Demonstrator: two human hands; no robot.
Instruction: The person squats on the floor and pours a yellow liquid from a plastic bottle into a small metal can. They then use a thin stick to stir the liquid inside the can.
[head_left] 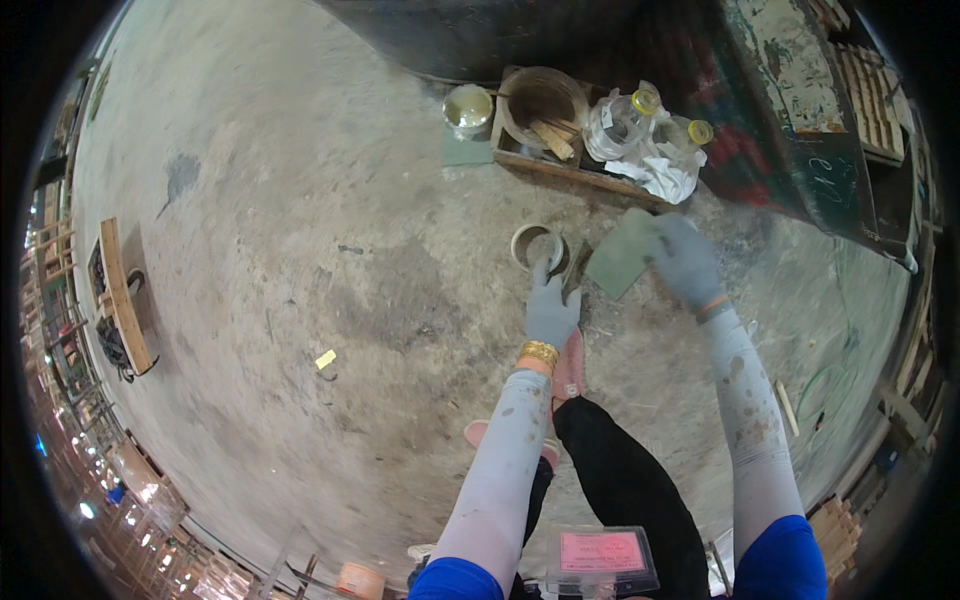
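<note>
My left hand (552, 308), in a grey glove, reaches down with its fingers apart. Its fingertips overlap the near edge of a pale ring (517, 243) that looks like a roll of tape; whether they touch it I cannot tell. A thin dark piece (577, 262) lies just right of the ring. My right hand (690, 264), also gloved and slightly blurred, is closed on the right edge of a grey-green sheet (620, 256), perhaps sandpaper. The sheet is tilted above the floor, and my right fingertips are partly hidden.
Beyond my hands stands a wooden box (590, 182) with a round container (543, 100), wood pieces and plastic bottles (622, 125). A tin of pale liquid (468, 108) is left of it. Dark green metal (800, 170) rises at right. A wooden plank (125, 295) lies far left.
</note>
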